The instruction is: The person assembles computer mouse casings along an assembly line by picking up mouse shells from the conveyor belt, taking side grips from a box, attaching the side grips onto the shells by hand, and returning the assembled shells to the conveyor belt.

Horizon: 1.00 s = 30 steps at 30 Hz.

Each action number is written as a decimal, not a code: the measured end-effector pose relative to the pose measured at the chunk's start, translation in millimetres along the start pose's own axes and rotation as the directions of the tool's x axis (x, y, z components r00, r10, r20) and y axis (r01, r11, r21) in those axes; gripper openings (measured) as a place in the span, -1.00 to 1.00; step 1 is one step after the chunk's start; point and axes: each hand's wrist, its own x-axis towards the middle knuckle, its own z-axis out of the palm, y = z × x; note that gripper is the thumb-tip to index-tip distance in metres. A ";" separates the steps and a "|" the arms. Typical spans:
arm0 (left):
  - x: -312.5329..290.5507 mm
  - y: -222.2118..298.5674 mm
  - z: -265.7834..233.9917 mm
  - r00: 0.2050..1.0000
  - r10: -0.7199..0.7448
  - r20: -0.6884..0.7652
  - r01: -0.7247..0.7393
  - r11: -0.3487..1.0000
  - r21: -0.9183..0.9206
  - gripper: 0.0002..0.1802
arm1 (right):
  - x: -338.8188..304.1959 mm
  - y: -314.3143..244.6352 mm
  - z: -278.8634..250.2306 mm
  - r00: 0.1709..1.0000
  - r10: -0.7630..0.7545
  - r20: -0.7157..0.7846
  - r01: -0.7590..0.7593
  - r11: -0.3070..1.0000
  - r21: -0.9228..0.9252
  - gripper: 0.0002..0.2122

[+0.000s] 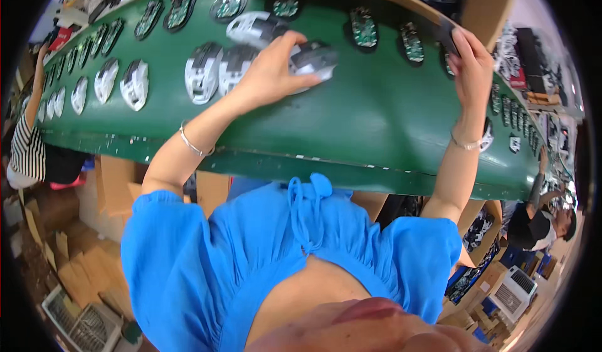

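Observation:
My left hand (269, 73) is curved round a white and dark grey mouse shell (316, 60), which is smeared by motion. Close beside it on the green conveyor belt (357, 113) lie more such shells: one (204, 73) to the left, another (235, 66) partly behind my wrist, and a third (257, 27) just beyond my fingers. Far to the right, my right hand (471, 60) pinches a dark flat piece (447, 36) at the belt's far edge; its kind is unclear. A circuit board in a black base (412, 42) lies to the left of that hand.
Along the belt's far side runs a row of boards in black bases (364, 29). More white shells (134, 85) line the left part. People work at both ends, one in a striped sleeve (28, 145), another in black (530, 226). Cardboard boxes (116, 186) stand below the near edge.

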 end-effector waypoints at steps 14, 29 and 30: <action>-9.3 42.5 39.0 0.842 -0.444 0.305 0.450 0.268 -0.852 -0.14 | -64.1 8.6 79.2 0.782 0.331 0.528 -0.355 0.933 -0.059 -0.61; -20.8 46.0 34.7 0.884 -0.459 0.088 0.286 0.384 -0.878 -0.20 | -91.7 50.4 104.6 0.819 0.453 0.353 -0.573 0.606 0.552 -0.86; -19.9 47.7 36.6 0.862 -0.491 0.129 0.275 0.238 -0.932 -0.35 | -90.9 51.3 102.3 0.852 0.409 0.328 -0.520 0.585 0.622 -0.91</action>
